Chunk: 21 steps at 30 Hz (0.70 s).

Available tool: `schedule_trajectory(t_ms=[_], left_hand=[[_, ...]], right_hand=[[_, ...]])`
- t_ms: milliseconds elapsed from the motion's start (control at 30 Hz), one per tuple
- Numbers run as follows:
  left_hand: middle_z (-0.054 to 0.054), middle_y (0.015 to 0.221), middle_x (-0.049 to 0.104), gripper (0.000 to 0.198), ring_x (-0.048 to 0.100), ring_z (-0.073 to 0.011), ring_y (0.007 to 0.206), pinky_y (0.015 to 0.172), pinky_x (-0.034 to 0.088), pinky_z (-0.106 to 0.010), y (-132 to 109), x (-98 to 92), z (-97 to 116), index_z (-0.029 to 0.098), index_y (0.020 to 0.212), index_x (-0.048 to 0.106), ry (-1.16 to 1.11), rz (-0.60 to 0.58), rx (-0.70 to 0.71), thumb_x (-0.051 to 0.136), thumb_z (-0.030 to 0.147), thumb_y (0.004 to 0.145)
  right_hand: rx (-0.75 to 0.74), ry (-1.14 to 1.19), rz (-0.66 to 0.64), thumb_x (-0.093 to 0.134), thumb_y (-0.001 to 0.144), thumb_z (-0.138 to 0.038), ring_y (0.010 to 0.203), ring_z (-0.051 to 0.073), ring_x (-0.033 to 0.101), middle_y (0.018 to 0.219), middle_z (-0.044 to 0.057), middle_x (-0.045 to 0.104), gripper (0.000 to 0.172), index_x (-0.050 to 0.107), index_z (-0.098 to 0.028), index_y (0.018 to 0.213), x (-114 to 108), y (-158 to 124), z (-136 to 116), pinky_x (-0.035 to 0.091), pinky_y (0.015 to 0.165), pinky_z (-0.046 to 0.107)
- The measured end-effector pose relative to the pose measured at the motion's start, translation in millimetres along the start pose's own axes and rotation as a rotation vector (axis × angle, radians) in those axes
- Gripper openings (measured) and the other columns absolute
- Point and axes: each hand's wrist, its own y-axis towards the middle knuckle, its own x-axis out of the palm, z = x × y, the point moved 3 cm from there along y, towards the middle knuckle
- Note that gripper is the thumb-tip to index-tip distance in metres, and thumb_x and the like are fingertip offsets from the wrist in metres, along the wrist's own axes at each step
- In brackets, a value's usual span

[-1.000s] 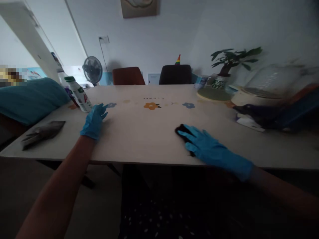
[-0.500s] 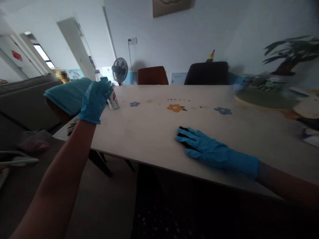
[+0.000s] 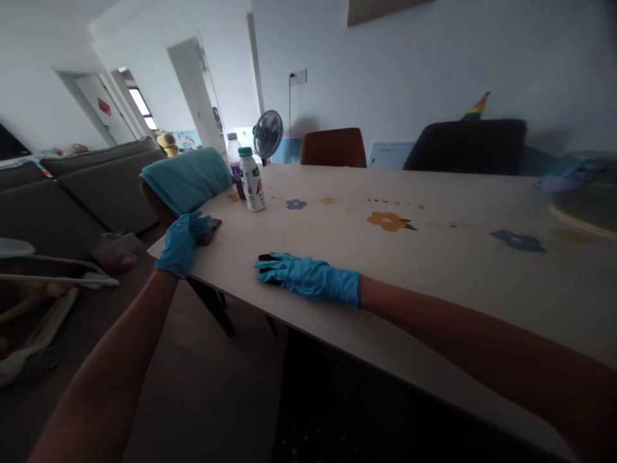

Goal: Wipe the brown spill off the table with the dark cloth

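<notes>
My left hand [image 3: 180, 244], in a blue glove, is at the table's left end, its fingers closed over a small dark flat object [image 3: 210, 233]; its kind is unclear. My right hand [image 3: 308, 278], also in a blue glove, lies palm down near the front edge. Pressed under its fingers is a black pad [image 3: 268, 258], mostly hidden. Beyond my left hand stand a white bottle with a green cap [image 3: 252, 183] and a clear bottle with a purple label [image 3: 234, 161], both upright on the table.
The pale table [image 3: 337, 247] carries printed flowers. A teal cloth [image 3: 187, 179] hangs over a chair at its left end. Brown [image 3: 333, 148] and dark chairs [image 3: 467, 146] stand along the far side, a fan [image 3: 268, 134] behind. A round green mat [image 3: 588, 209] sits at right.
My left hand has left the white bottle and come down onto the dark object, which now sits nearer the bottles. My right hand has slid left with the black pad. The view has turned left.
</notes>
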Motion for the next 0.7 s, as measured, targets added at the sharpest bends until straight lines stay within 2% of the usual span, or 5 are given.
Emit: schedule_trajectory(t_ms=[200,367,467,567,700], left_hand=[[-0.012,0.133,0.094,0.032,0.087,-0.0277,0.134,0.137,0.061,-0.055,8,-5.9,-14,0.015,0.140,0.079,-0.052,0.035,-0.055,0.053,0.024,0.125],[-0.017,0.143,0.092,0.032,0.086,-0.0289,0.140,0.139,0.060,-0.053,13,-12.6,-25,0.015,0.144,0.078,-0.105,-0.011,-0.040,0.058,0.033,0.125],[-0.020,0.146,0.090,0.034,0.087,-0.0307,0.138,0.140,0.059,-0.056,15,-13.5,-32,0.015,0.145,0.077,-0.139,-0.030,-0.017,0.063,0.037,0.125],[-0.021,0.148,0.089,0.035,0.086,-0.0315,0.143,0.140,0.059,-0.056,19,-15.3,-36,0.014,0.148,0.076,-0.168,-0.053,0.001,0.063,0.037,0.124],[-0.024,0.156,0.086,0.036,0.081,-0.0336,0.152,0.141,0.058,-0.059,26,-19.7,-44,0.014,0.148,0.075,-0.183,-0.078,0.032,0.063,0.040,0.126]], right_hand=[[-0.234,-0.062,-0.033,0.067,0.118,-0.008,0.183,0.030,0.054,0.186,0.006,0.070,0.048,0.087,-0.027,0.158,43,105,3,0.038,0.154,0.061],[-0.160,-0.182,-0.039,0.064,0.121,-0.009,0.182,0.026,0.055,0.187,0.001,0.069,0.052,0.086,-0.034,0.162,69,174,21,0.041,0.154,0.054],[-0.016,-0.225,0.000,0.064,0.125,-0.021,0.182,0.033,0.054,0.193,0.002,0.062,0.050,0.081,-0.033,0.170,59,192,36,0.039,0.155,0.060],[0.212,-0.272,0.026,0.059,0.128,-0.033,0.185,0.038,0.049,0.200,0.007,0.053,0.057,0.070,-0.027,0.183,32,196,55,0.033,0.157,0.064],[0.371,-0.295,0.050,0.054,0.129,-0.034,0.188,0.043,0.042,0.205,0.013,0.041,0.066,0.056,-0.016,0.192,-1,201,79,0.030,0.157,0.067]])
